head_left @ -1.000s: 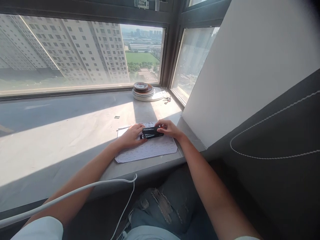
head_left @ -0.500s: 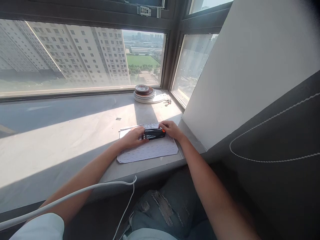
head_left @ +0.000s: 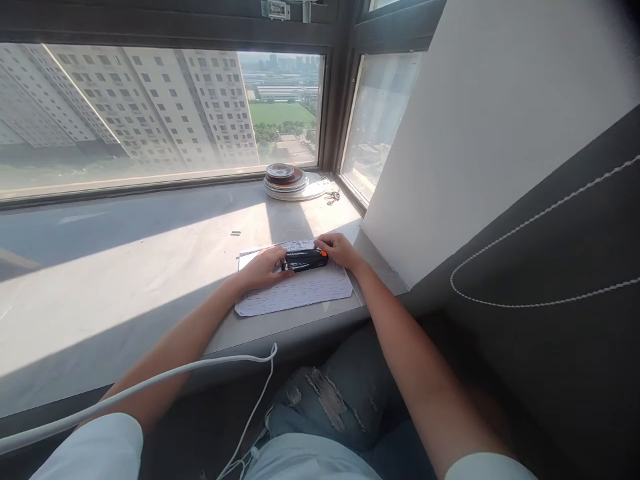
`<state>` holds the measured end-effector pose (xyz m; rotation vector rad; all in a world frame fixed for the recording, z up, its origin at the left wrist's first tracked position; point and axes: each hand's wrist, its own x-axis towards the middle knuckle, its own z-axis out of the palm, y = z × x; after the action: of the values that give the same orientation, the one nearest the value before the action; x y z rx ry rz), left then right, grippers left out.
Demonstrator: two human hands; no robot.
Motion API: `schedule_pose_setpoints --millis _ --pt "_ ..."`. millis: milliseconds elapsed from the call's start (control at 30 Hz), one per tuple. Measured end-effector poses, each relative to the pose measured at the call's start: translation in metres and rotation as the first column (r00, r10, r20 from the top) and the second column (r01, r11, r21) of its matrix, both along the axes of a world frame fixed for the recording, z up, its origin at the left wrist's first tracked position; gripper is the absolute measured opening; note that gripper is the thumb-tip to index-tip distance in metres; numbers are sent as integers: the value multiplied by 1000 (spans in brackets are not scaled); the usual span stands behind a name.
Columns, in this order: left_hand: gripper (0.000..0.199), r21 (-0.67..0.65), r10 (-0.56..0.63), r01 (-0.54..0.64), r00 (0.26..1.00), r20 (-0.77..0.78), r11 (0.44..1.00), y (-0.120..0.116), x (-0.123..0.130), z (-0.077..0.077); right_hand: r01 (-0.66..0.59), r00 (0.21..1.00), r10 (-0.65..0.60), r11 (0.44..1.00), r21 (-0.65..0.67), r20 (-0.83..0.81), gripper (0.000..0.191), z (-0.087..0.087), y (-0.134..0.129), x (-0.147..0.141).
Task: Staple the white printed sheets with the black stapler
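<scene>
A black stapler (head_left: 304, 260) with an orange part at its right end lies sideways over lined paper sheets (head_left: 295, 297) on the windowsill. My left hand (head_left: 265, 267) grips the stapler's left end, thumb below and fingers above. At the other end, my right hand (head_left: 337, 250) has its fingers closed on the stapler's upper right corner, beside the orange part. Handwriting shows on the paper's top edge behind the stapler. The undersides of both hands are hidden.
Several stacked plates (head_left: 285, 181) stand in the window corner, with keys (head_left: 332, 197) beside them. Two staple strips (head_left: 235, 233) lie left of the paper. A white cable (head_left: 190, 367) crosses in front of my left forearm. A beaded cord (head_left: 500, 305) hangs at right.
The camera view has shifted slightly, so the whole scene sits a little higher and to the left. Both hands keep their hold on the stapler, with almost no movement.
</scene>
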<state>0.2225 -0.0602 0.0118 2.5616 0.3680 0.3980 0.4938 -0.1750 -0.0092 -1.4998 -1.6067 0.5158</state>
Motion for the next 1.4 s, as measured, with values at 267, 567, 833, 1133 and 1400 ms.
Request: schedule_pose_setpoints --millis 267,567,833,1133,1400 --pt "31 137 411 -397 907 -94 908 -9 -95 5 18 1000 -19 999 28 21 45 2 -3 -3" --pt "57 296 625 -565 762 -171 770 -63 -207 -13 20 999 -22 999 37 39 45 1 -3 1" --pt "68 353 605 -499 721 -337 791 -59 -196 -8 31 999 -31 999 23 13 43 1 -3 0" --pt "69 354 603 -494 714 -355 794 -60 -196 -8 32 999 -32 999 12 16 46 -1 -1 0" --pt "72 354 593 -480 707 -386 803 -57 -195 -6 39 999 -39 999 7 17 45 -1 1 0"
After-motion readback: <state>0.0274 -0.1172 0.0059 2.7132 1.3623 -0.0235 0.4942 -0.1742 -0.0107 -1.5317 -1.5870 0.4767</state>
